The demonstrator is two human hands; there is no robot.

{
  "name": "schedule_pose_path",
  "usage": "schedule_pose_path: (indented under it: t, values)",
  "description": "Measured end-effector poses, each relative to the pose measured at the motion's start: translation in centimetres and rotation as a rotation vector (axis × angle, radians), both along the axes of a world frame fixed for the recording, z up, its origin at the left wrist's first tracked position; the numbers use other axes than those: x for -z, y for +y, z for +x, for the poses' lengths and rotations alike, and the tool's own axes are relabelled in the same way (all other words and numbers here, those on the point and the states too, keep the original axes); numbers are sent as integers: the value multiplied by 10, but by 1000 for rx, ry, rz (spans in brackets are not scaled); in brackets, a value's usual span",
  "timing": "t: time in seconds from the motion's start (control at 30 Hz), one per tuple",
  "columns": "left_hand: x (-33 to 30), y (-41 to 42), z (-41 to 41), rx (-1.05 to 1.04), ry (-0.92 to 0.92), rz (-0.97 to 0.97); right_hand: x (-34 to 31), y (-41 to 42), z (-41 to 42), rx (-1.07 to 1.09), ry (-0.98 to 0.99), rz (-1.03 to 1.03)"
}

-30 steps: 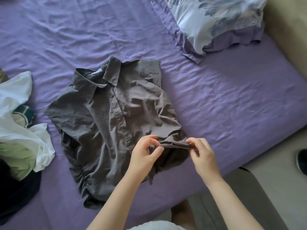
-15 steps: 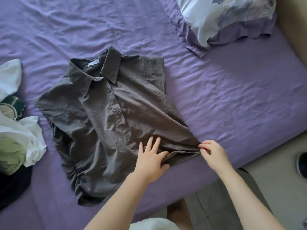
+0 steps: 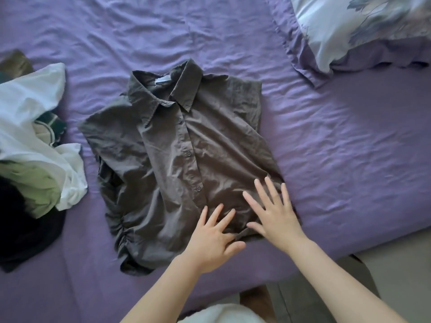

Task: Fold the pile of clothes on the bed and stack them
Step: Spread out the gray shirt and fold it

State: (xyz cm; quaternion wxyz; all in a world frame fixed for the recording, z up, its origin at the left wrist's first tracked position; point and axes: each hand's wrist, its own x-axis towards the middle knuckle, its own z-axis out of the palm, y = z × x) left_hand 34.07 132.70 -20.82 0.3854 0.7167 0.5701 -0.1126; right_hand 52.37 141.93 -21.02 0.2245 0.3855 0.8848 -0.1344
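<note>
- My left hand (image 3: 213, 240): fingers straight and spread, palm down, resting flat on the shirt (image 3: 177, 164) near its bottom hem. Nothing is pinched or gripped.
- My right hand (image 3: 274, 212): fingers likewise straight and fanned, palm flat on the shirt's lower right corner, just beside the left hand. Thumb points toward the left hand; the two hands are close but apart.
- Shirt: dark grey, buttoned, collar (image 3: 168, 94) toward the far side of the bed, hem toward me. It lies front up and roughly flat, slightly turned so the button row runs down and to the right. Right edge looks folded in, giving a straight side; left side spreads wider, with a gathered, ruched seam near the lower left. A pale label shows inside the collar.
- Bed (image 3: 349, 148): purple sheet, wrinkled; the shirt sits about mid-sheet, its hem close to the near edge.
- Pile (image 3: 35, 141): at the left edge of the view, apart from the shirt. White cloth on top, light green and black pieces beneath, a bit of dark green trim showing. Unfolded.
- Pillow (image 3: 363, 26): far right corner, pale floral case with purple border, well apart from the shirt.
</note>
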Motion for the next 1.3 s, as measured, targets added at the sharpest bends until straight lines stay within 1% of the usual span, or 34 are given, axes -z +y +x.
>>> schedule_pose_path:
  t: [0.07,0.13,0.2,0.23,0.27,0.3,0.33,0.37,0.4,0.5,0.53,0.57,0.63,0.67,0.7,0.77,0.83,0.9,0.97,1.03,1.1,1.17,1.2,1.23,1.27,1.3]
  values:
    - [-7,-3,-4,-90,-96,-7,1,-21,4,-132,5,-53]
    - [-15,-9,-8,-166,-153,63,-2,-29,11,-89,-17,-79]
    - [-17,-25,-21,-290,-139,298,-5,-39,7,-29,22,-57]
    - [-17,-35,-29,-372,-103,402,-7,-45,1,-45,65,-54]
    - [-15,-44,-36,-444,-49,460,-8,-53,-4,-96,99,-61]
    - [-16,-51,-45,-511,24,452,-9,-63,-9,-158,126,-79]
    - [-15,-59,-54,-557,81,400,-11,-71,-15,-201,128,-104]
    - [-14,-67,-61,-597,108,350,-14,-76,-20,-193,119,-133]
    - [-13,-75,-69,-637,139,324,-18,-79,-26,-132,135,-155]
    - [-13,-95,-92,-824,241,241,-26,-81,-58,158,303,-132]
    - [-12,-100,-99,-919,258,210,-28,-82,-73,186,347,-114]
    - [-11,-106,-105,-1014,247,156,-28,-85,-87,154,375,-104]
    - [-8,-117,-114,-1176,187,52,-22,-96,-108,17,355,-183]
    - [-7,-119,-116,-1231,163,26,-17,-101,-111,-1,298,-273]
    - [-7,-120,-117,-1273,136,14,-12,-105,-109,20,243,-359]
    - [-7,-124,-124,-1356,45,15,-4,-114,-105,47,207,-411]
    - [-6,-129,-132,-1410,-62,14,-7,-118,-113,115,279,-393]
    - [-4,-132,-137,-1442,-114,2,-14,-115,-132,158,390,-312]
    - [-4,-134,-142,-1479,-139,21,-15,-110,-161,162,516,-204]
    - [-5,-135,-145,-1521,-159,35,-16,-103,-194,111,573,-183]
    - [-6,-137,-148,-1568,-167,20,-14,-102,-221,30,543,-240]
    - [-5,-138,-153,-1544,-145,10,-7,-107,-237,-72,466,-280]
    - [-4,-140,-157,-1538,-172,22,-3,-110,-242,-99,434,-287]
    - [-2,-144,-160,-1590,-266,40,1,-112,-246,-96,405,-288]
    - [-2,-148,-164,-1693,-431,27,3,-114,-248,-69,386,-278]
    - [-3,-153,-167,-1822,-634,-19,4,-116,-249,-33,381,-259]
